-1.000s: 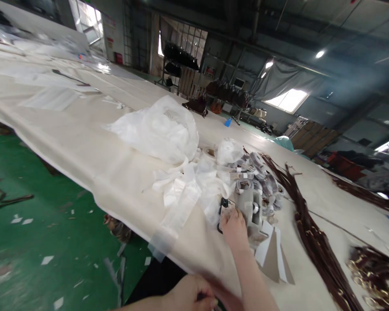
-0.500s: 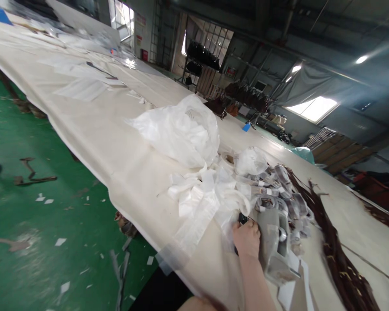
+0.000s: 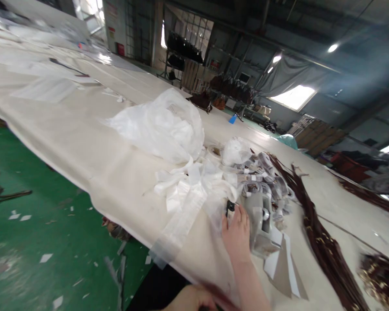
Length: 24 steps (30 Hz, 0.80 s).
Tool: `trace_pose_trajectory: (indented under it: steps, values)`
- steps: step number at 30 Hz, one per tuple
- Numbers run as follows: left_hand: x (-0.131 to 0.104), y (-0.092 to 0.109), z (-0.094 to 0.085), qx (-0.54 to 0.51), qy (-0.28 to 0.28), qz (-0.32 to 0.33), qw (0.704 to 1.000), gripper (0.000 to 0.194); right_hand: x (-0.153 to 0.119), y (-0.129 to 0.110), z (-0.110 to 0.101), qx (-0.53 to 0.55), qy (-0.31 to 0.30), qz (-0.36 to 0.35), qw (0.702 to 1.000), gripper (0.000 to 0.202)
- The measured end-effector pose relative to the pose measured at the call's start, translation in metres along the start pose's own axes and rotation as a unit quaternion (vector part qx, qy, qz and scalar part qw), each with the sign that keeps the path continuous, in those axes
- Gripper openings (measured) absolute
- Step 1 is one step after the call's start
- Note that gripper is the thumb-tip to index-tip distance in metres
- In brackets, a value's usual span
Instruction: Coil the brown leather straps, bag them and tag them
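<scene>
One phone (image 3: 231, 207), one grey dispenser (image 3: 257, 224), one large translucent bag (image 3: 158, 125) and three bundles of dark brown straps (image 3: 322, 239) lie on the bench (image 3: 113, 177); the wrapped coils (image 3: 280, 190) overlap too much to count. The phone is in from the bench's near edge, partly under the right hand (image 3: 236, 231), its dark corner beyond the fingertips. That hand is half open, fingers bent over the phone; grip or mere touch cannot be told. The left hand (image 3: 196, 299), at the near edge, is blurred and cut off, its hold unclear.
</scene>
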<state>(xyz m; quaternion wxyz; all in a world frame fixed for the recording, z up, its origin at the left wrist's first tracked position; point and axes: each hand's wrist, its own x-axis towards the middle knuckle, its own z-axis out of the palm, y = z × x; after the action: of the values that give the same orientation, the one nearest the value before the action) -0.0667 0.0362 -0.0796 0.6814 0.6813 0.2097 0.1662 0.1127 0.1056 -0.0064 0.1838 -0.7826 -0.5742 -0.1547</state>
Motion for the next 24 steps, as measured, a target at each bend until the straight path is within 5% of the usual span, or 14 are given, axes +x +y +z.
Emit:
trace_pose_trajectory:
  steps: [4, 8, 13, 18, 24]
  values:
    - [0.003, 0.002, 0.004, 0.092, 0.002, -0.014, 0.996, 0.033, -0.070, 0.020, -0.051, 0.108, 0.001, -0.075, 0.991, 0.025]
    - [0.006, 0.012, 0.009, 0.146, 0.001, -0.031, 0.989, 0.026, -0.116, 0.085, -0.076, 0.057, 0.066, -0.031, 0.996, 0.018]
    - [0.011, 0.022, 0.019, 0.158, -0.013, -0.026, 0.987, 0.033, -0.111, 0.150, -0.063, -0.025, 0.024, -0.001, 0.999, 0.031]
    - [0.013, 0.029, 0.024, 0.170, -0.038, -0.035, 0.984, 0.030, -0.101, 0.159, -0.039, -0.055, -0.009, -0.011, 0.998, 0.036]
    - [0.009, 0.037, 0.026, 0.197, -0.023, -0.052, 0.979, 0.031, -0.115, 0.161, -0.045, -0.065, -0.043, -0.038, 0.996, 0.029]
